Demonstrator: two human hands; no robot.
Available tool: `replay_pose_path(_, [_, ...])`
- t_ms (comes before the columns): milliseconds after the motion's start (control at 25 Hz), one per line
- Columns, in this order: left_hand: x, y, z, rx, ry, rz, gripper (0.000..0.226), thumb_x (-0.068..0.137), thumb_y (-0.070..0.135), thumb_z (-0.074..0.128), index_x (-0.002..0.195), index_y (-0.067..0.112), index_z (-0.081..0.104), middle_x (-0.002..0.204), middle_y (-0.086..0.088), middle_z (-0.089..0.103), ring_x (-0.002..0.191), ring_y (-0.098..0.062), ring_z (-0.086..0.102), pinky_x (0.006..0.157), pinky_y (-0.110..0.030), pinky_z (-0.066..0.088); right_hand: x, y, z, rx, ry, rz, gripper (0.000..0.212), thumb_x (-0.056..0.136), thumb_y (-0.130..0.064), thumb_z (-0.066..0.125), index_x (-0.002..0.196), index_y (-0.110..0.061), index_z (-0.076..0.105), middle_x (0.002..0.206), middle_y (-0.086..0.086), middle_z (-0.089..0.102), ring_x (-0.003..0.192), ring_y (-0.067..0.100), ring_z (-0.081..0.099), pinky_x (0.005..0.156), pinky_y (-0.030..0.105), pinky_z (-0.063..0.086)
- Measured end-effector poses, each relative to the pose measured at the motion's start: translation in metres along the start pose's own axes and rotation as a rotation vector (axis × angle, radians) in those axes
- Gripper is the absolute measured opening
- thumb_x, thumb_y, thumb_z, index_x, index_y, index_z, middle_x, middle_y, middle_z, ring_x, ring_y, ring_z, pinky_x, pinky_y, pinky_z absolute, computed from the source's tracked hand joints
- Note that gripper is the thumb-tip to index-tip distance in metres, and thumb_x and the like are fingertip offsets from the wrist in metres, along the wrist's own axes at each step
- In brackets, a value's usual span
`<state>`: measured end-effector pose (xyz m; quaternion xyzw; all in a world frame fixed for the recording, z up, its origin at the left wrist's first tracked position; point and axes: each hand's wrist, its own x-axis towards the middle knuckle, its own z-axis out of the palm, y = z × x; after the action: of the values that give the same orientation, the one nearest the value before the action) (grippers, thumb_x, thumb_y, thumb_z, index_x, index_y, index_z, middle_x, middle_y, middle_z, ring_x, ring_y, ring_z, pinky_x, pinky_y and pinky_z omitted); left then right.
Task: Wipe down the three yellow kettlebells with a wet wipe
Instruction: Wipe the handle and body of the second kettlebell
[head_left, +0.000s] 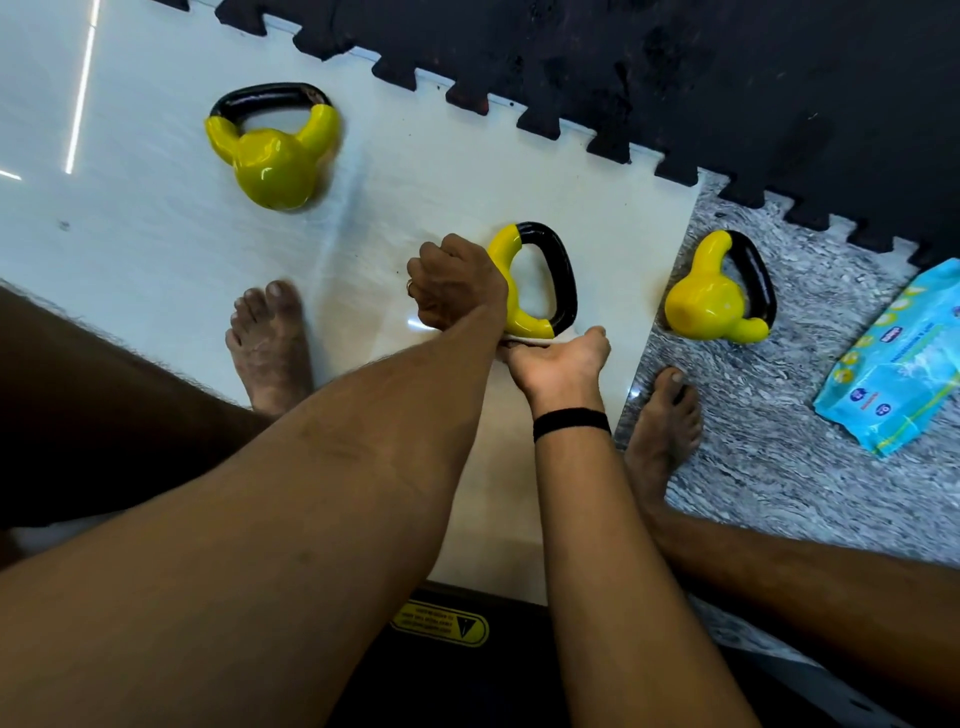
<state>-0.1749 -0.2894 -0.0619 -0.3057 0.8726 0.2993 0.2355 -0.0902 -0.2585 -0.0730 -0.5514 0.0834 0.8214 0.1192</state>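
Note:
Three yellow kettlebells with black handles lie on the floor. The left kettlebell (272, 166) rests alone on the white tile, and the right kettlebell (701, 306) lies on the grey marbled floor. My left hand (457, 286) is wrapped over the body of the middle kettlebell (511, 260), hiding most of it. My right hand (558, 358), with a black band on the wrist, presses a white wet wipe (527, 340) against the lower yellow horn of that kettlebell.
A blue pack of wet wipes (898, 364) lies at the right edge. Black interlocking foam mats (675, 78) border the far side. My bare feet (270, 343) (665, 421) flank the middle kettlebell. Black equipment with a yellow label (441, 623) sits below.

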Motion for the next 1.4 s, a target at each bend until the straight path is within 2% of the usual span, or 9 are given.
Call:
replay_pose_path(120, [0.014, -0.005, 0.015, -0.054, 0.204, -0.004, 0.021, 0.085, 0.029, 0.058, 0.074, 0.012, 0.052, 0.096, -0.007, 0.060, 0.097, -0.028, 0.055, 0.066, -0.028, 0.025, -0.004, 0.001, 0.002, -0.072, 0.001, -0.011, 0.085, 0.089, -0.070, 0.025, 0.142, -0.005, 0.040, 0.142, 0.026, 0.047, 0.131, 0.040, 0.046, 0.115, 0.051, 0.029])
replay_pose_path(280, [-0.002, 0.002, 0.008, -0.148, 0.293, 0.065, 0.027, 0.090, 0.019, 0.042, 0.085, 0.000, 0.060, 0.101, -0.014, 0.062, 0.102, -0.034, 0.053, 0.068, -0.030, 0.023, -0.016, -0.015, 0.014, -0.138, -0.034, 0.132, 0.094, 0.084, -0.074, 0.026, 0.146, -0.004, 0.034, 0.146, 0.028, 0.040, 0.135, 0.046, 0.038, 0.114, 0.055, 0.025])
replay_pose_path(400, [0.006, -0.002, 0.012, -0.151, 0.284, 0.050, 0.026, 0.090, 0.019, 0.043, 0.083, 0.001, 0.060, 0.099, -0.014, 0.061, 0.099, -0.034, 0.054, 0.067, -0.031, 0.024, -0.027, -0.032, 0.018, -0.492, 0.121, 0.085, 0.070, 0.097, -0.059, 0.031, 0.136, -0.003, 0.046, 0.133, 0.022, 0.054, 0.119, 0.035, 0.052, 0.091, 0.051, 0.042])
replay_pose_path(560, [0.005, 0.000, 0.012, -0.131, 0.297, 0.076, 0.025, 0.089, 0.019, 0.044, 0.079, 0.002, 0.059, 0.095, -0.013, 0.061, 0.096, -0.034, 0.055, 0.066, -0.031, 0.026, -0.014, -0.053, 0.031, -0.838, 0.173, -0.159, 0.045, 0.101, -0.043, 0.039, 0.125, -0.010, 0.057, 0.115, 0.012, 0.066, 0.091, 0.025, 0.065, 0.078, 0.038, 0.055])
replay_pose_path(840, [0.006, -0.002, 0.013, -0.031, 0.246, 0.221, 0.025, 0.090, 0.020, 0.042, 0.080, 0.003, 0.059, 0.092, -0.011, 0.061, 0.093, -0.031, 0.055, 0.065, -0.031, 0.026, 0.016, -0.068, 0.064, -1.431, 0.167, -0.266, 0.030, 0.099, -0.039, 0.044, 0.095, -0.015, 0.061, 0.094, 0.007, 0.065, 0.089, 0.025, 0.062, 0.080, 0.033, 0.050])
replay_pose_path(1120, [0.023, -0.018, -0.005, 0.018, 0.110, 0.464, 0.024, 0.088, 0.018, 0.041, 0.066, 0.010, 0.041, 0.078, -0.012, 0.056, 0.076, -0.032, 0.049, 0.061, -0.031, 0.026, -0.001, -0.053, 0.066, -1.423, -0.002, -0.268, 0.046, 0.089, -0.043, 0.061, 0.110, -0.003, 0.069, 0.101, 0.011, 0.073, 0.080, 0.024, 0.065, 0.071, 0.031, 0.054])
replay_pose_path(1200, [0.032, -0.019, -0.014, 0.042, 0.056, 0.541, 0.024, 0.089, 0.017, 0.040, 0.066, 0.010, 0.039, 0.077, -0.013, 0.056, 0.072, -0.027, 0.044, 0.062, -0.032, 0.025, -0.012, -0.039, 0.082, -1.458, -0.071, -0.333, 0.040, 0.089, -0.034, 0.066, 0.098, 0.004, 0.071, 0.081, 0.012, 0.069, 0.069, 0.021, 0.061, 0.058, 0.024, 0.053])
replay_pose_path(1280, [0.043, -0.019, -0.022, 0.041, 0.029, 0.575, 0.025, 0.090, 0.018, 0.037, 0.067, 0.008, 0.042, 0.080, -0.013, 0.060, 0.072, -0.025, 0.043, 0.062, -0.032, 0.027, -0.022, -0.025, 0.101, -1.593, -0.119, -0.452, 0.036, 0.086, -0.032, 0.071, 0.067, -0.002, 0.065, 0.061, 0.009, 0.058, 0.051, 0.017, 0.055, 0.053, 0.026, 0.050])
replay_pose_path(1400, [0.058, -0.020, -0.027, 0.008, -0.069, 0.644, 0.033, 0.084, 0.025, 0.032, 0.070, 0.006, 0.055, 0.074, -0.008, 0.064, 0.071, -0.027, 0.053, 0.058, -0.033, 0.033, -0.028, -0.013, 0.116, -1.896, -0.203, -0.674, 0.044, 0.082, -0.044, 0.071, 0.059, -0.009, 0.055, 0.057, 0.004, 0.053, 0.052, 0.016, 0.055, 0.063, 0.038, 0.052])
